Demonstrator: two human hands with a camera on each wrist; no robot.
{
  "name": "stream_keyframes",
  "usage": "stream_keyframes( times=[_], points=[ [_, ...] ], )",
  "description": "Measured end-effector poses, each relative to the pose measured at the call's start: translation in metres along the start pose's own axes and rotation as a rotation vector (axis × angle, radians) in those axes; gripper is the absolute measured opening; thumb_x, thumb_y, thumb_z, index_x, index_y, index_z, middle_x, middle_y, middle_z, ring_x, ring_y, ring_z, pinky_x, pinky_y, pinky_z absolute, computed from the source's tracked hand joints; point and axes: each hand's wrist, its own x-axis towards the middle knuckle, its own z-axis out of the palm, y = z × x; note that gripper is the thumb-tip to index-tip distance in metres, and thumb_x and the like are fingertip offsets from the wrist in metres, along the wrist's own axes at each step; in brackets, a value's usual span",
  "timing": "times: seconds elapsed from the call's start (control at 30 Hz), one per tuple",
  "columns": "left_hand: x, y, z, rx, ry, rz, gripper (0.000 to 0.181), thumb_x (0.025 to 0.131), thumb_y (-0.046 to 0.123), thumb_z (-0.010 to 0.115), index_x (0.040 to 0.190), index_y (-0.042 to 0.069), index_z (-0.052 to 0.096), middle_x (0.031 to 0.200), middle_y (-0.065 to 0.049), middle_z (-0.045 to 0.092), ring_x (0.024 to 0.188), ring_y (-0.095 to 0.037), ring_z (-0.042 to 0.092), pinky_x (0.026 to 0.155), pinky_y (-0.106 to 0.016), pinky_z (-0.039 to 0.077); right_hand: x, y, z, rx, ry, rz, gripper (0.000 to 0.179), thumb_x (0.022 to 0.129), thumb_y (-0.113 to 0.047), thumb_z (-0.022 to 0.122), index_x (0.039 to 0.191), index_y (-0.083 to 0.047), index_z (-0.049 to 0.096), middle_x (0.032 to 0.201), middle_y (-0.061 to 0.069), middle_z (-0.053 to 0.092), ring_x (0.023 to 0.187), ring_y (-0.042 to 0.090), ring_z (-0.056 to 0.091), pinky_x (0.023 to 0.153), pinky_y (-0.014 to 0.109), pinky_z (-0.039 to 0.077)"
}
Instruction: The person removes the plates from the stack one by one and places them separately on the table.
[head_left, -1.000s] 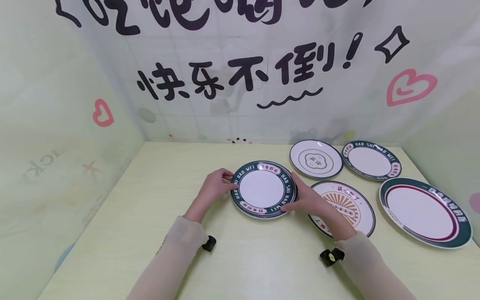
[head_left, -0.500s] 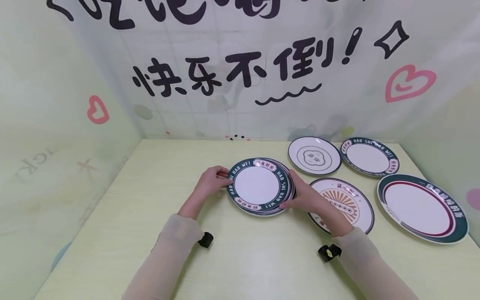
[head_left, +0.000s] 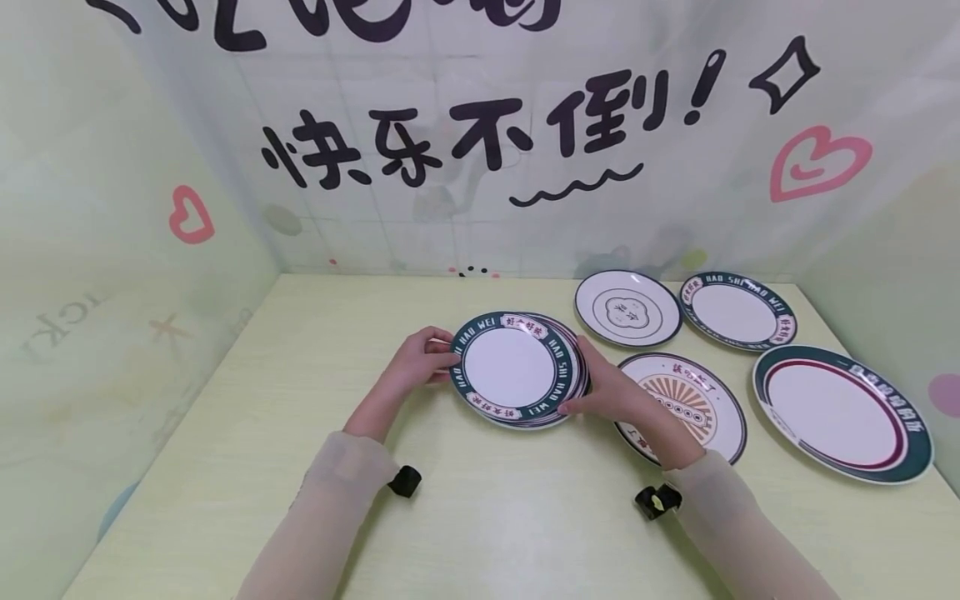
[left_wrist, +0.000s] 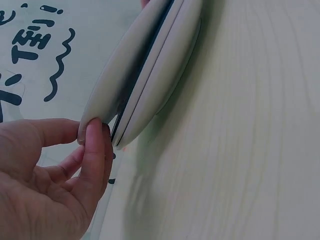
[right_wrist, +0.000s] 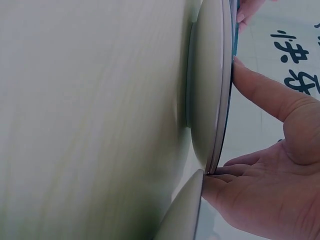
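While the green-rimmed "HAO SHI HAO WEI" plate tops a small stack near the middle of the desk, it has slid leftward over the past second, baring a crescent of the lower plates; a gap shows under its left side. The left hand pinches its rim, and the right hand grips the stack's right edge. Likely, the top plate is being separated. Rightward lie a sunburst plate, a cloud-emblem plate, another green-rimmed plate and a large red-ringed plate.
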Motion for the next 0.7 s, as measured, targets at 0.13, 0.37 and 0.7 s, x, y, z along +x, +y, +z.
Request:
stream_keyframes(
  times=[0.13, 0.37, 0.7],
  points=[
    [-0.004, 0.000, -0.002, -0.039, -0.011, 0.010, 0.036, 0.094, 0.005, 0.066, 0.128, 0.002, 0.053, 0.123, -0.020, 0.061, 0.088, -0.019, 0.066, 0.072, -0.026, 0.063, 0.000, 0.001, 0.000, 0.002, 0.001, -0.001, 0.117, 0.080, -0.018, 0.083, 0.158, 0.003, -0.002, 0.165, 0.027, 0.001, 0.153, 0.046, 0.007, 0.126, 0.057, 0.009],
    [-0.003, -0.003, -0.006, -0.101, -0.007, -0.003, 0.041, 0.095, 0.005, 0.063, 0.134, 0.004, 0.050, 0.130, -0.021, 0.059, 0.089, -0.016, 0.066, 0.079, -0.030, 0.063, -0.001, 0.000, -0.002, 0.004, -0.001, 0.005, 0.118, 0.080, -0.020, 0.083, 0.159, 0.001, -0.002, 0.165, 0.027, 0.002, 0.152, 0.046, 0.008, 0.126, 0.057, 0.010],
    [-0.010, -0.002, -0.018, -0.178, 0.028, -0.013, 0.041, 0.097, 0.009, 0.062, 0.136, 0.006, 0.048, 0.134, -0.021, 0.060, 0.086, -0.012, 0.068, 0.081, -0.028, 0.063, 0.000, 0.001, 0.000, 0.037, -0.011, 0.005, 0.117, 0.080, -0.015, 0.082, 0.158, 0.002, -0.002, 0.166, 0.026, -0.001, 0.154, 0.044, 0.002, 0.127, 0.055, 0.005]
  ],
)
